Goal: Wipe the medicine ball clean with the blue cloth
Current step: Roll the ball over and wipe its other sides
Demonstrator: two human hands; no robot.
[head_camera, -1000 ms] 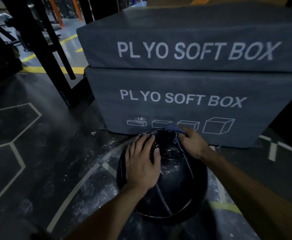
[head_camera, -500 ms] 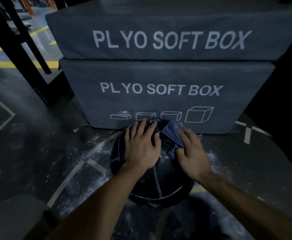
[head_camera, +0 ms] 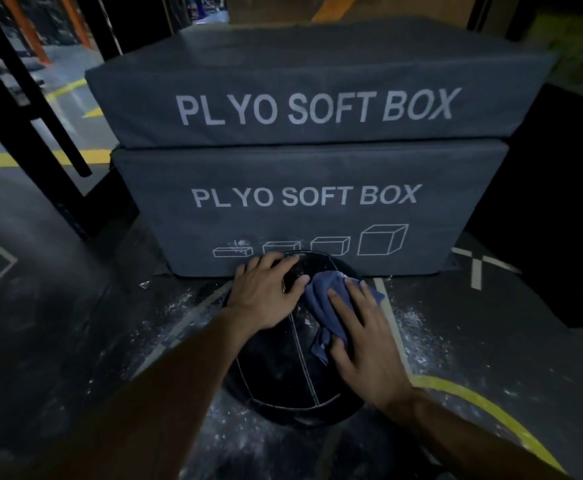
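A black medicine ball (head_camera: 283,372) with white seams rests on the dark floor, right against the lower grey box. My left hand (head_camera: 266,292) lies flat on its upper left, fingers spread and pointing right. My right hand (head_camera: 362,337) presses the crumpled blue cloth (head_camera: 324,299) onto the ball's upper right. The cloth sticks out past the fingertips and beside the thumb. White specks show on the ball near the seam.
Two stacked grey soft boxes (head_camera: 304,202) marked PLYO SOFT BOX stand directly behind the ball. A black rack frame (head_camera: 34,133) rises at the left. White powder (head_camera: 418,323) is scattered on the floor around the ball. A dark block (head_camera: 542,209) stands at the right.
My right hand has slid the cloth from the ball's far top down toward me over its right side. The left hand has shifted toward the ball's far left edge.
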